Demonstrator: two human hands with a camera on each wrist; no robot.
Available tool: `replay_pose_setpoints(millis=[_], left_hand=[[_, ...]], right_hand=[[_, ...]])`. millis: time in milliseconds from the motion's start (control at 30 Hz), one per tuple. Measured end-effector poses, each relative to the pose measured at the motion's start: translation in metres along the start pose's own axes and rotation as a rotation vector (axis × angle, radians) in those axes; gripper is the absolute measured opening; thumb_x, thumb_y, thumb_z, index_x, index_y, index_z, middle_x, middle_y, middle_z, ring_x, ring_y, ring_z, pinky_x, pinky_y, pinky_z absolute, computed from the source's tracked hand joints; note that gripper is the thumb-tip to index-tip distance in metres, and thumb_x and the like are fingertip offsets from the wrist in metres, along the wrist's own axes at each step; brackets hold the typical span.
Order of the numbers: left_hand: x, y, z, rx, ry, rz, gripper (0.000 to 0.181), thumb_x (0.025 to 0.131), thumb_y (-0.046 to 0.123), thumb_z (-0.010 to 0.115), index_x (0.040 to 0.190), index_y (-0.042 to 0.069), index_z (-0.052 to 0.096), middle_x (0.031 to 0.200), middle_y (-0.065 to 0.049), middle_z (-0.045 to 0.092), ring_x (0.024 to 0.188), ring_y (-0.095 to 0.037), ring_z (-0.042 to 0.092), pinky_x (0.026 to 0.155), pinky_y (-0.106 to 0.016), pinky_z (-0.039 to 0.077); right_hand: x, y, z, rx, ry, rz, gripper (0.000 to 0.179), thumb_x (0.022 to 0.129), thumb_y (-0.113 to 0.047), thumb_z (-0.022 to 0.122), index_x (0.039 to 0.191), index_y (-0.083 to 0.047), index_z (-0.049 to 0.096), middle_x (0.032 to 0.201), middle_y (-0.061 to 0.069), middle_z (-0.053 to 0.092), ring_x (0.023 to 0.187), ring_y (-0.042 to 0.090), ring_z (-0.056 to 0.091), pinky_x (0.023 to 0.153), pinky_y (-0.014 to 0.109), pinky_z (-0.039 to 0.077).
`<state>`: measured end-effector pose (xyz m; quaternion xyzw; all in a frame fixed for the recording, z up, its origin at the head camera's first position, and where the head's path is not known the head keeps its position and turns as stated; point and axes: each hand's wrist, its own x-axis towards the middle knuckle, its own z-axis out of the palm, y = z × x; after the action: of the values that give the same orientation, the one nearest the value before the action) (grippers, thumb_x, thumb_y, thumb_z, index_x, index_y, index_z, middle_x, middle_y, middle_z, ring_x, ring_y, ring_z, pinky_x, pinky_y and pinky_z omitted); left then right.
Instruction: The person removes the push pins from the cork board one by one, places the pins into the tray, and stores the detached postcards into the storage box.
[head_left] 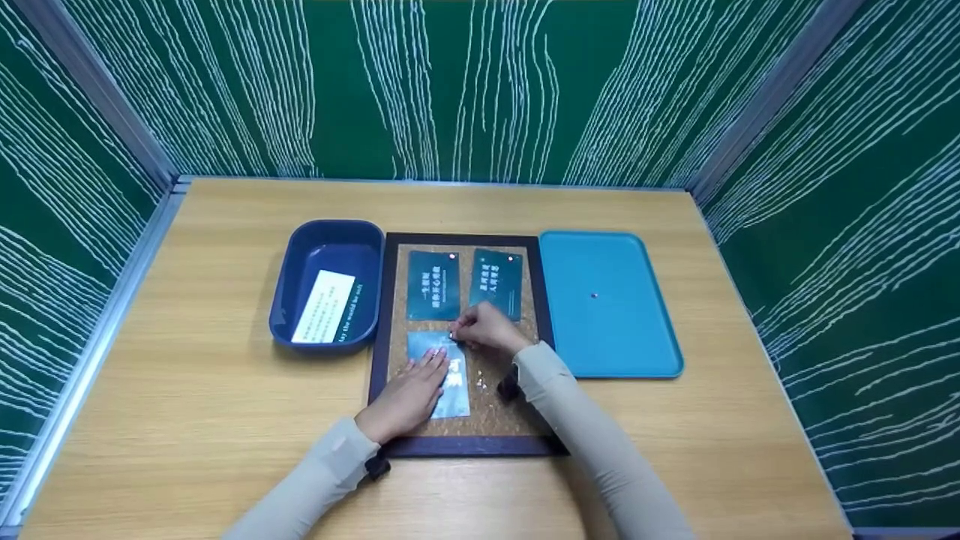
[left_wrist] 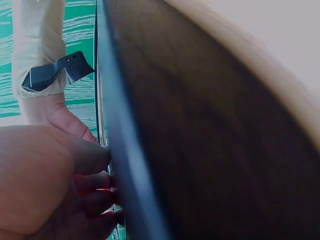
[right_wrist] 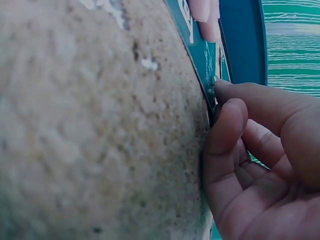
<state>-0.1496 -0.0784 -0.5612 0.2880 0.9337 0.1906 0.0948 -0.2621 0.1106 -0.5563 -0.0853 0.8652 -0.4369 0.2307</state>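
A dark-framed cork board [head_left: 495,405] lies on the table. My left hand [head_left: 409,394] rests with extended fingers on a light-blue card [head_left: 454,397] at the board's lower left. At that card's upper right corner, my right hand [head_left: 486,328] pinches a small push pin [right_wrist: 215,79] between thumb and index finger; the fingers hide most of it. Two dark green cards with white writing, one at upper left [head_left: 431,289] and one at upper right [head_left: 499,277], each show a small pin in the upper right corner.
Left of the board stands a dark blue bin [head_left: 300,247] with a white and green card [head_left: 324,307] inside. A turquoise tray [head_left: 615,337] at the right bears one small pin [head_left: 595,295]. Small shiny bits [head_left: 481,382] lie on the cork. Green patterned panels [head_left: 480,90] enclose the table.
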Motion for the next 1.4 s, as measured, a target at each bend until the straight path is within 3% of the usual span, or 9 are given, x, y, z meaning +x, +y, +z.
replay_pose_setpoints(millis=[533,1167,1400], left_hand=[[0.0001,-0.0006,0.0008,0.031,0.002,0.005,0.049,0.101,0.018,0.044,0.144,-0.004,0.038,0.153,-0.018,0.034,0.143,-0.034,0.031,0.115,-0.052,0.028],[0.0008,-0.0006,0.0008,0.034,-0.004,-0.008,0.049,0.102,0.021,0.042,0.146,-0.002,0.037,0.154,-0.017,0.032,0.143,-0.033,0.030,0.116,-0.052,0.026],[0.0008,-0.0010,0.0015,0.017,0.010,0.007,0.048,0.102,0.018,0.043,0.144,-0.004,0.038,0.153,-0.019,0.033,0.142,-0.035,0.031,0.115,-0.054,0.027]], right_hand=[[-0.0013,-0.0007,0.0013,-0.115,-0.030,-0.093,0.012,0.092,-0.015,0.064,0.089,-0.008,0.073,0.075,0.001,0.067,0.058,0.008,0.055,0.052,0.020,0.045],[-0.0054,-0.0050,0.0039,-0.125,-0.041,-0.058,0.015,0.094,-0.015,0.058,0.087,-0.012,0.071,0.078,0.002,0.066,0.063,0.013,0.057,0.055,0.023,0.047],[-0.0042,-0.0046,0.0056,-0.148,-0.029,-0.104,0.014,0.091,-0.009,0.058,0.083,-0.007,0.069,0.072,0.001,0.061,0.059,0.011,0.054,0.053,0.021,0.045]])
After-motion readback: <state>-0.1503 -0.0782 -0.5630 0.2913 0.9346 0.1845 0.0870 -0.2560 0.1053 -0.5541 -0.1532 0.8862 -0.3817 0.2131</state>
